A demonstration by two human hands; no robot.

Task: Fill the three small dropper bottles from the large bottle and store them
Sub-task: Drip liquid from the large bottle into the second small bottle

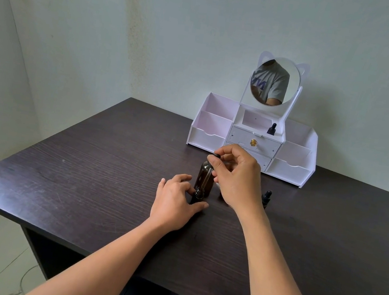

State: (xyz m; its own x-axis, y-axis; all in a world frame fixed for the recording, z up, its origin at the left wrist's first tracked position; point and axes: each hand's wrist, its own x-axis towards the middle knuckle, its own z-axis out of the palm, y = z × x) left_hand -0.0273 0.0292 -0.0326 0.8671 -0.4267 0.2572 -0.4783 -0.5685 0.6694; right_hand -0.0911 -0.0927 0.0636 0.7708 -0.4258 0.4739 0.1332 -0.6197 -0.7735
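My left hand (175, 200) is curled round a small open bottle (198, 194) standing on the dark worktop (109, 172), thumb on the near side and fingers on the far side. Just behind it, touching or nearly so, stands the large bottle (201, 173) of brown glass. Its mouth is hidden by my fingers, and the glass is too dark to show its level. My right hand (237, 176) pinches the black bulb of a dropper (217, 156), and the glass tube slants down into the open bottle's neck. I cannot tell how much liquid that bottle holds. Right of that wrist, a capped bottle (266, 198) stands upright on the worktop, apart from the others. Further back sits a white organizer (205, 136) with a round mirror (275, 81). Its top middle compartment holds a third dropper bottle (272, 129), upright at the right side.
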